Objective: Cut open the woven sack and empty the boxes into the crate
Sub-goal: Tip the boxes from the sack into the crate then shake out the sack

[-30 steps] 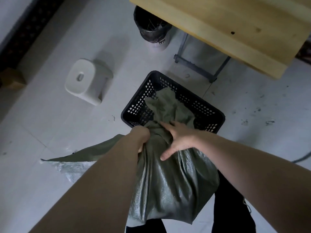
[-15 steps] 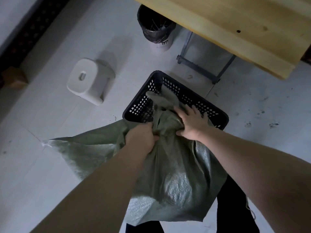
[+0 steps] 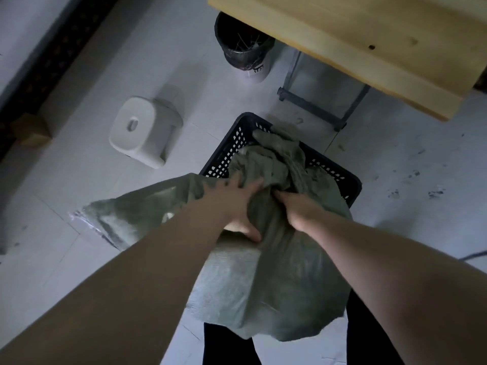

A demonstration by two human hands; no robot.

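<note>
Tipping: the woven sack (image 3: 266,280) is held mouth-forward over the black crate (image 3: 224,156), its far end bunched inside the crate walls, presumably so whatever slides out lands inside rather than on the floor
Sack body: the bulging near part hangs outside the crate against the person's dark trouser legs (image 3: 226,346); a flat, slack flap spreads to the left over the tiled floor (image 3: 66,259)
Left hand (image 3: 237,204): fingers spread and pressed into the cloth, thumb hooked low on the bulge; it looks like a push-and-gather hold, with the hand not fully closed
Right hand (image 3: 300,209): fingers curled tight into a fold of the sack near the crate's rim, clamped on the fabric, likely to lift and shake it
Boxes: none visible; I judge they are inside the swollen part of the sack or hidden under the cloth in the crate, and cannot tell which
Crate position: on the floor just in front of the person, close enough for both arms to reach over it
Nearby: a white stool (image 3: 143,130) stands apart to the left, a lined bin (image 3: 245,48) beyond, beside a wooden table (image 3: 369,43)
Risk: the loose flap outside the crate could let boxes spill on the floor
</note>
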